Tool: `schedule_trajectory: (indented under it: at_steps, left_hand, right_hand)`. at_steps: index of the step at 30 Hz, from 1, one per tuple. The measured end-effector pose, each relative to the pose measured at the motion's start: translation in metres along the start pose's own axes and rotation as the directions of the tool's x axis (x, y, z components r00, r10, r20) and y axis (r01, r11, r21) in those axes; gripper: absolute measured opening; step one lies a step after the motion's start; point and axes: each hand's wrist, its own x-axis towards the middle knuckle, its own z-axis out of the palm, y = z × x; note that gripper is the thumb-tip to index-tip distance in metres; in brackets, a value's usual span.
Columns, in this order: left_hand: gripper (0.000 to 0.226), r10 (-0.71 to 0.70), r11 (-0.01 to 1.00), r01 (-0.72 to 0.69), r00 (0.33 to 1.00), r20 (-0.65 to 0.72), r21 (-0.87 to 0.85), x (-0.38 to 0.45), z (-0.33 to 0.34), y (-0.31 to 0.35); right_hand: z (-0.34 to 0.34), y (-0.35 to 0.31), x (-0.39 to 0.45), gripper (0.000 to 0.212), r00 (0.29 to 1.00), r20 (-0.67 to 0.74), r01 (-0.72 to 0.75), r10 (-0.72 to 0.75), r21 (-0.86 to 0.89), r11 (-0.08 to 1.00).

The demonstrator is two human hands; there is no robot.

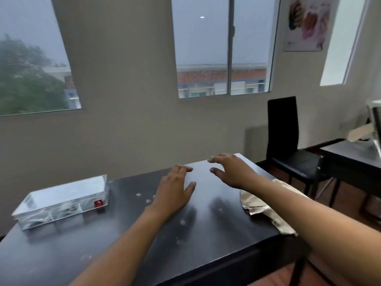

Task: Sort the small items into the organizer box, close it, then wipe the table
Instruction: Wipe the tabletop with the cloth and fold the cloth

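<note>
Organizer box point(64, 200) far left on table point(216, 230), lid down, short of left edge. Small clear bits point(148, 201) scattered mid-table. Your left hand point(175, 190) spread, holding nothing. Your right hand point(231, 172) spread near far edge. Cloth point(266, 211) overhangs right edge.

I'm looking into a plain home room: sliding windows point(223, 56), a painted picture point(307, 23) on the wall, a black dining chair point(288, 145), dark desk point(206, 234).

Head view, forward-down over table point(206, 234)
</note>
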Motion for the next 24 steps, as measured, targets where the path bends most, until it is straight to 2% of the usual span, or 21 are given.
schedule_trajectory:
  at_steps: [8,11,14,16,19,21,24]
  left_hand:
    - [0.051,0.145,0.987,-0.124,0.964,0.223,-0.105,0.017,0.045,0.07]
    - [0.055,0.188,0.974,-0.135,0.932,0.309,-0.184,0.02,0.058,0.092]
    - [0.053,0.211,0.972,-0.157,0.909,0.359,-0.175,0.019,0.07,0.11]
    - [0.05,0.222,0.969,-0.162,0.899,0.377,-0.185,0.022,0.076,0.123]
    - [0.055,0.232,0.972,-0.191,0.874,0.428,-0.137,0.028,0.085,0.143]
    - [0.066,0.204,0.978,-0.196,0.855,0.477,-0.066,0.034,0.09,0.154]
    - [0.083,0.126,0.992,-0.108,0.846,0.518,-0.064,0.043,0.093,0.165]
  right_hand:
    - [-0.035,0.089,-0.064,0.03,0.975,-0.11,-0.181,0.194,0.119,0.976]
    - [-0.043,0.118,-0.085,0.031,0.961,-0.098,-0.237,0.257,0.181,0.955]
    - [-0.048,0.131,-0.104,0.031,0.944,-0.027,-0.314,0.328,0.225,0.922]
    - [-0.051,0.136,-0.114,0.044,0.927,0.046,-0.374,0.372,0.179,0.91]
    - [-0.055,0.145,-0.125,0.069,0.891,0.177,-0.422,0.419,-0.017,0.906]
    - [-0.058,0.148,-0.131,0.07,0.864,0.235,-0.437,0.446,-0.093,0.895]
    - [-0.058,0.151,-0.138,0.064,0.856,0.234,-0.458,0.461,-0.069,0.886]
